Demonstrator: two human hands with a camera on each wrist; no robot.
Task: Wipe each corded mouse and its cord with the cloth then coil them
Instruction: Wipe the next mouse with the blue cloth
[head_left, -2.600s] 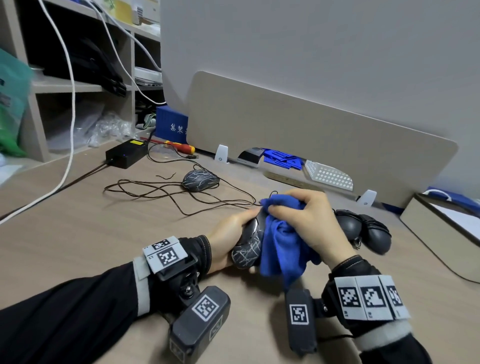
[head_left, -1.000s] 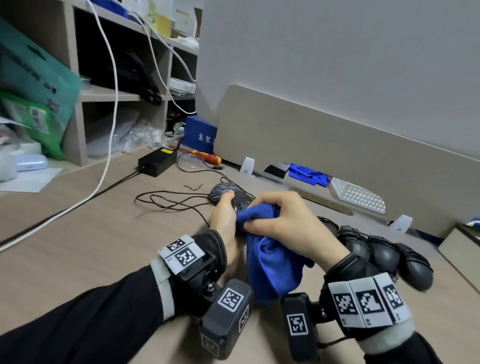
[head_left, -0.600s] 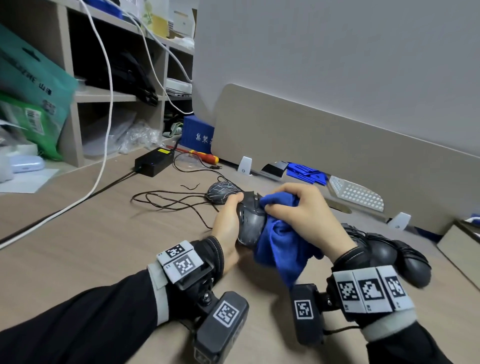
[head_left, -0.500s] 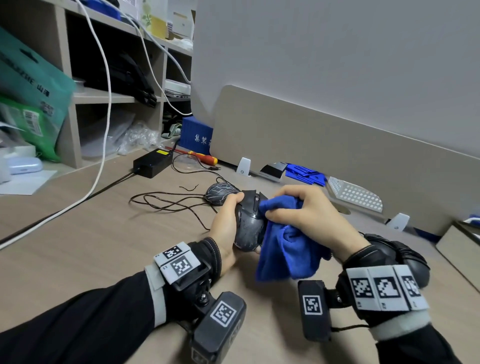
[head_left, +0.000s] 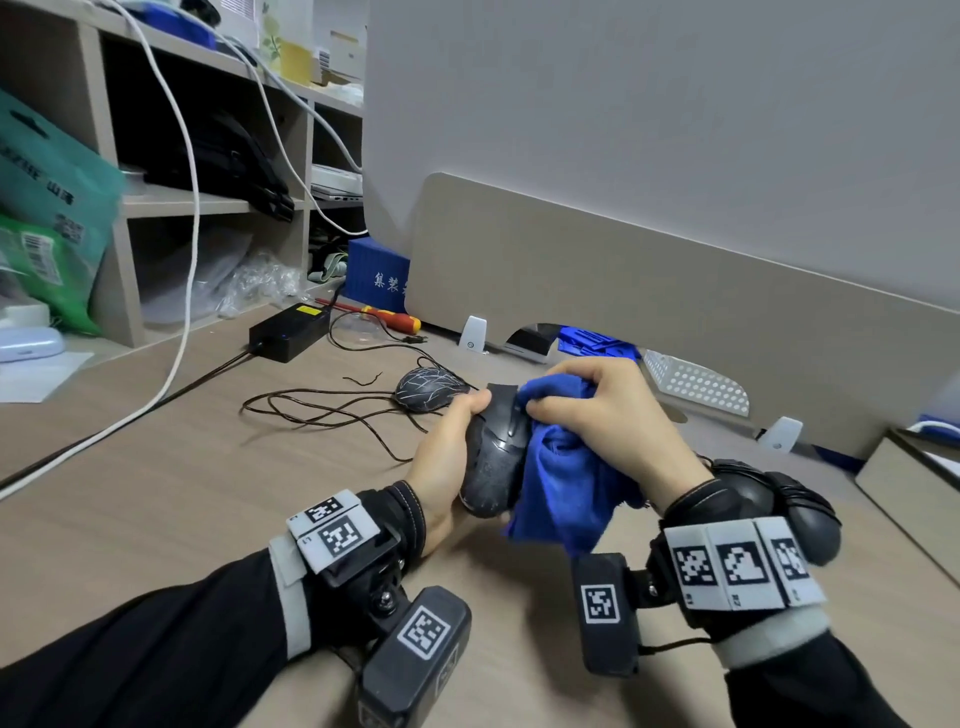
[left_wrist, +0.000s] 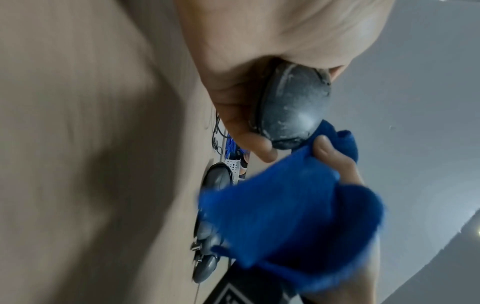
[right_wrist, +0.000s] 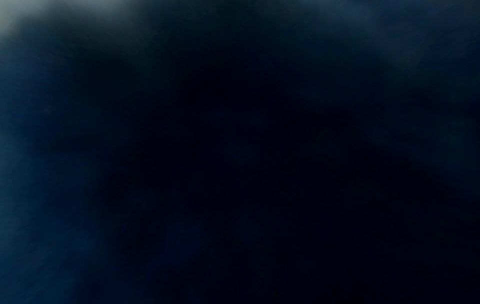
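My left hand (head_left: 449, 457) grips a dark grey corded mouse (head_left: 493, 457) on its side above the desk; in the left wrist view the mouse (left_wrist: 293, 109) shows pale smears. My right hand (head_left: 602, 421) holds a bunched blue cloth (head_left: 566, 493) against the mouse's right side, and that cloth (left_wrist: 285, 226) hangs below it. A second mouse with a white crack pattern (head_left: 430, 391) lies behind on the desk, its thin dark cord (head_left: 332, 413) loosely tangled to the left. The right wrist view is dark and shows nothing.
Several black coiled mice (head_left: 779, 504) sit behind my right wrist. A black power brick (head_left: 288, 339), a red-yellow screwdriver (head_left: 387, 317), a blue box (head_left: 378, 275) and a white cable (head_left: 182, 291) lie at the back left by the shelves. A beige divider panel (head_left: 649, 291) stands behind.
The mouse has been turned and lifted in my left hand while the cloth in my right hand rubbed along it; the cloth now sits at its right side. The head view shifted left.
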